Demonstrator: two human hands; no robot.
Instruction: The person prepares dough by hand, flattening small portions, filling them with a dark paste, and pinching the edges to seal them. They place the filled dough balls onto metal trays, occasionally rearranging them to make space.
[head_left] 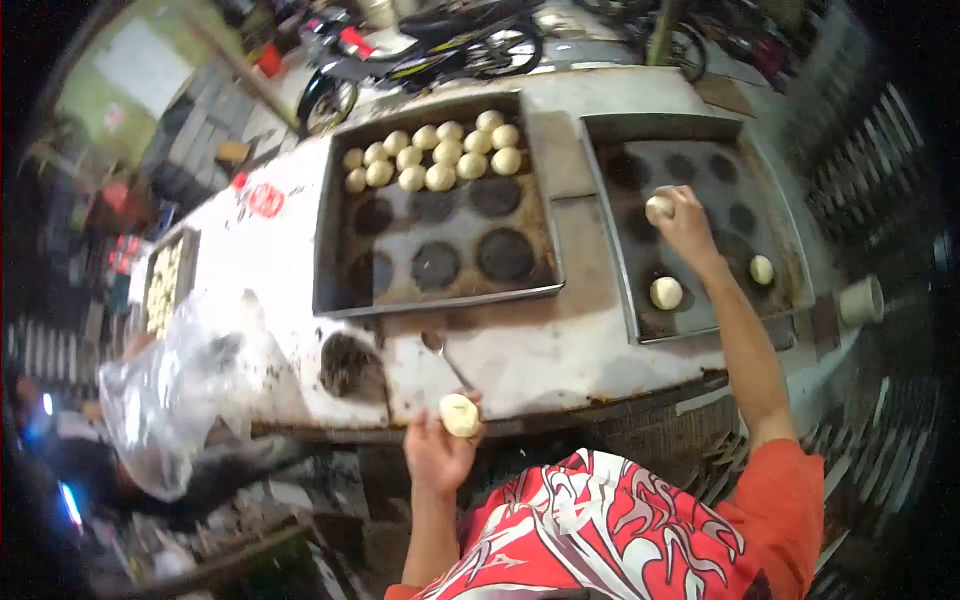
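Note:
In my left hand (440, 450), near the table's front edge, rests a pale flattened dough piece (459, 414), held by the fingers. My right hand (687, 228) reaches over the right metal tray (634, 318) with its fingers closed on a dough ball (659, 208). Two more balls sit in that tray: one dough ball (666, 293) at the near left and another dough ball (762, 269) at the near right. Just beyond my left hand lies a metal spoon (433, 342). Left of the spoon is a dark, crumbly heap (350, 364).
A second metal tray (440, 304) holds several dough balls along its far side. Farther left are a clear plastic bag (165, 400) and a smaller tray (184, 285) of small dough pieces. Beyond the table (270, 235) stands a motorcycle (420, 50).

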